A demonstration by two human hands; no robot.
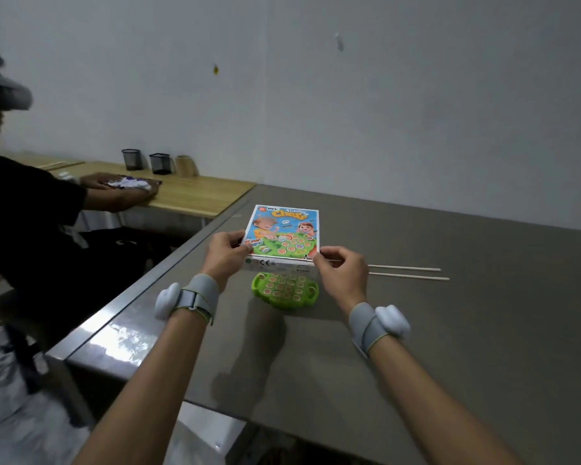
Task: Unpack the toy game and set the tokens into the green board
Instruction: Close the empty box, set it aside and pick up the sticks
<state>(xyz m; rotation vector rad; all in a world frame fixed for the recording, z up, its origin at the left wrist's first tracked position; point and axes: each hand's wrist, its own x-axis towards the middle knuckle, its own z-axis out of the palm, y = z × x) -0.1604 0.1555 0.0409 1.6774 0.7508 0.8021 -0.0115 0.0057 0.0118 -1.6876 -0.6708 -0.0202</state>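
Note:
A flat toy game box [283, 229] with a colourful printed lid is held over the grey table. My left hand [224, 252] grips its near left corner, and my right hand [342, 268] grips its near right corner. Just below the box's near edge the green board [285, 290] lies on the table, its round slots holding several reddish tokens. The board's far part is hidden under the box.
Two thin wooden sticks [406, 272] lie on the grey table [467, 330] to the right of the box. Another person [31, 209] sits at the left by a wooden desk [195, 193] with two black mesh cups [145, 160]. The table's left edge runs close to my left arm.

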